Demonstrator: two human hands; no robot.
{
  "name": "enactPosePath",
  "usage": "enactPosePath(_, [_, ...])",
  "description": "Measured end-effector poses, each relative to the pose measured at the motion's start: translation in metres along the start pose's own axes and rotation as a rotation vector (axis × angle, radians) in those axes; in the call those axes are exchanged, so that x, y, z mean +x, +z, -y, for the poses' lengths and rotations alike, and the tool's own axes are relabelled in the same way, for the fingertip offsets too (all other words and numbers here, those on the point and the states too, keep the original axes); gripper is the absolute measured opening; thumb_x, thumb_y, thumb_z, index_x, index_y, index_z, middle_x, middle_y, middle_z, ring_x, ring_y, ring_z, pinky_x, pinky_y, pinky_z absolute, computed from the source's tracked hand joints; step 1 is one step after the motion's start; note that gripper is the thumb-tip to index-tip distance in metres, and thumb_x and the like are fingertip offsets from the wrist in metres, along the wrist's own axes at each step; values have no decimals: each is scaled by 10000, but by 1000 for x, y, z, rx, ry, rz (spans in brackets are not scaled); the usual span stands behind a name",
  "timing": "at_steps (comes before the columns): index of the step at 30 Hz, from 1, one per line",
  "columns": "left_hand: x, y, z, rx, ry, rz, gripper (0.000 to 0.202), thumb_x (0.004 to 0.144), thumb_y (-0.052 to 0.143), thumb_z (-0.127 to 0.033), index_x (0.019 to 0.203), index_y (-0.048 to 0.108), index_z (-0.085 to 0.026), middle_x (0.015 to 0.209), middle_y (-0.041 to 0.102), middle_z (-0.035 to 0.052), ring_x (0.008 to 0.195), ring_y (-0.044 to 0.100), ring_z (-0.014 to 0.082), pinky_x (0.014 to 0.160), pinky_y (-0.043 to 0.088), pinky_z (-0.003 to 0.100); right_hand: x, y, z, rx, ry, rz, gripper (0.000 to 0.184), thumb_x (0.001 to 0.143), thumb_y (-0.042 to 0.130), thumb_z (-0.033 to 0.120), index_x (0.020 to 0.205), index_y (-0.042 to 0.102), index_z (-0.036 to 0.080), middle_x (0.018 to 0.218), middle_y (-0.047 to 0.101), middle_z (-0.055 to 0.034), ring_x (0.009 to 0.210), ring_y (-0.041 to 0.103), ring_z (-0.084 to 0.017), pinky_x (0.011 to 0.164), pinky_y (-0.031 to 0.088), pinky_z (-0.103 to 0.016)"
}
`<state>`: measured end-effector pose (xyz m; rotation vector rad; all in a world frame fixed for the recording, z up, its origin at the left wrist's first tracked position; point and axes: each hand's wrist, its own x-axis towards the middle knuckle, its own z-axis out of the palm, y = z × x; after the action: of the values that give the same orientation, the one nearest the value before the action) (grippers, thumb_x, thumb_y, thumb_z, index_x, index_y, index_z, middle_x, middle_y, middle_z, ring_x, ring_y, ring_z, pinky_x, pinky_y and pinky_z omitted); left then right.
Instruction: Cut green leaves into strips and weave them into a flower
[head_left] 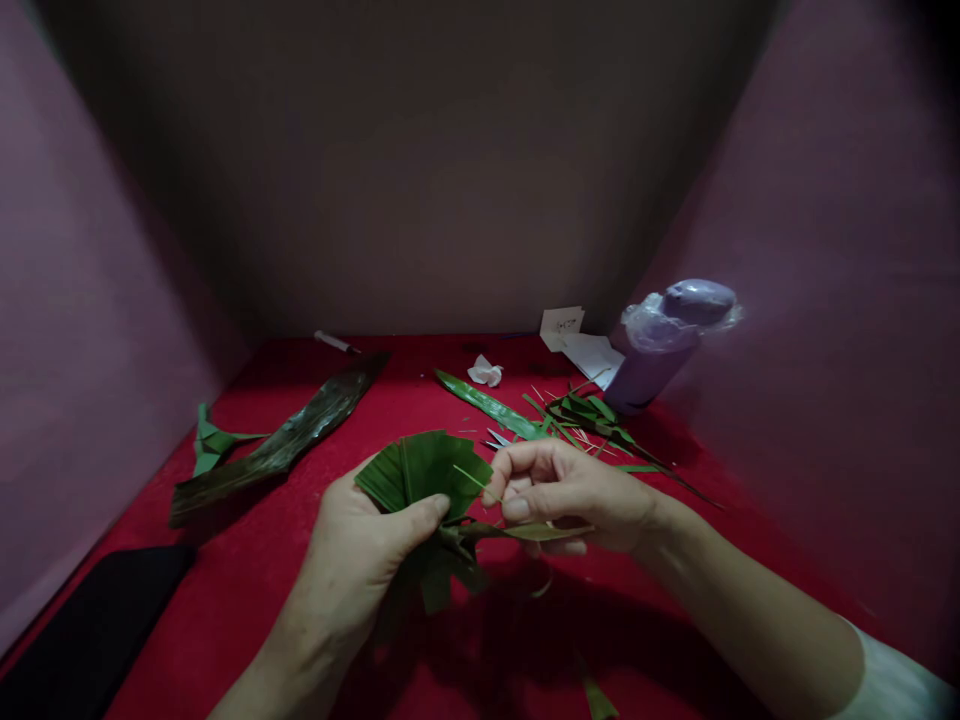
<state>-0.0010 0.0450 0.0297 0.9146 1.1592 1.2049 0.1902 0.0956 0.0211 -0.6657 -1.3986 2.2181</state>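
Observation:
My left hand [375,530] is closed around a green leaf piece [424,465] pleated into a fan, its thumb pressing on the front. Below the thumb, cut leaf ends hang down, and a twisted brownish-green strip [536,532] runs out to the right, under my right fingers. My right hand [559,490] is closed in a pinch on a thin green sliver [472,477], whose far end lies over the face of the fan. Whether the sliver pierces the leaf I cannot tell. Scissors [496,438] lie just behind my right hand, partly hidden by it.
On the red cloth [262,580] lie a long dark leaf [300,435], a folded leaf piece [214,440], a syringe [335,342], a crumpled tissue [485,371], a green leaf strip [487,403] and leaf scraps [592,415]. A purple container [651,370] stands right; a black object [97,630] lies front left.

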Motion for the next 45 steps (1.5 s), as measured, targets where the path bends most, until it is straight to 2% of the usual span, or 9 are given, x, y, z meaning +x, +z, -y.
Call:
enactPosePath(5, [-2, 3, 0, -10, -34, 5, 275, 604, 742, -223, 855, 674, -133, 637, 678, 29, 451, 600, 161, 444, 514, 273, 1, 1, -1, -107, 22, -49, 205, 806, 624, 315, 710, 554, 148, 384, 454, 97, 267, 323, -13, 281, 240, -110])
enactPosePath(9, [-5, 8, -1, -34, -17, -32, 285, 595, 737, -204, 859, 676, -117, 677, 696, 61, 530, 639, 198, 447, 530, 280, 3, 1, -4, -162, 64, -50, 284, 820, 596, 386, 670, 544, 150, 358, 487, 88, 236, 332, -17, 262, 225, -113])
enactPosePath(15, [-5, 9, -2, -36, -28, 0, 200, 596, 731, -223, 766, 677, -132, 598, 671, 27, 412, 586, 162, 393, 505, 276, 5, 4, -9, -190, 94, -41, 273, 782, 638, 353, 645, 532, 142, 387, 534, 68, 256, 401, -31, 272, 250, -122])
enactPosePath(20, [-3, 6, 0, 23, -37, -8, 217, 613, 723, -223, 807, 684, -134, 620, 680, 33, 465, 617, 184, 448, 520, 290, 5, 9, -9, -149, 123, -36, 309, 783, 615, 287, 541, 479, 151, 352, 499, 75, 254, 393, -29, 264, 220, -128])
enactPosePath(24, [-2, 1, 3, 96, -15, -10, 188, 654, 702, -217, 825, 675, -140, 662, 686, 32, 507, 622, 168, 496, 514, 264, 6, 10, -11, -109, 163, -60, 300, 768, 591, 252, 514, 466, 154, 370, 553, 45, 237, 402, -35, 245, 200, -129])
enactPosePath(28, [-2, -1, 5, 131, 10, -12, 207, 657, 699, -227, 843, 682, -139, 703, 691, 43, 588, 646, 197, 524, 512, 271, 8, 6, -15, -8, 164, -49, 258, 748, 592, 246, 526, 515, 138, 395, 579, 20, 244, 420, -42, 241, 196, -134])
enactPosePath(31, [-2, 1, 4, 117, 3, -20, 200, 628, 716, -217, 811, 690, -139, 670, 688, 33, 538, 633, 182, 511, 509, 266, 9, 7, -16, 6, 172, -25, 247, 720, 602, 244, 509, 539, 133, 390, 581, 12, 238, 409, -43, 235, 176, -142])
enactPosePath(38, [-4, 4, 1, 99, -16, -14, 142, 625, 713, -191, 748, 658, -145, 562, 641, -11, 409, 560, 127, 410, 477, 229, 8, 20, -17, -109, 206, -211, 207, 673, 538, 200, 476, 553, 139, 352, 551, 24, 232, 407, -47, 242, 216, -135])
enactPosePath(45, [-5, 5, 4, 169, 3, -21, 122, 646, 690, -192, 749, 642, -146, 537, 593, -35, 394, 516, 108, 372, 452, 218, 7, 22, -20, -171, 201, -246, 212, 640, 475, 186, 443, 540, 144, 325, 520, 33, 220, 349, -44, 247, 201, -153])
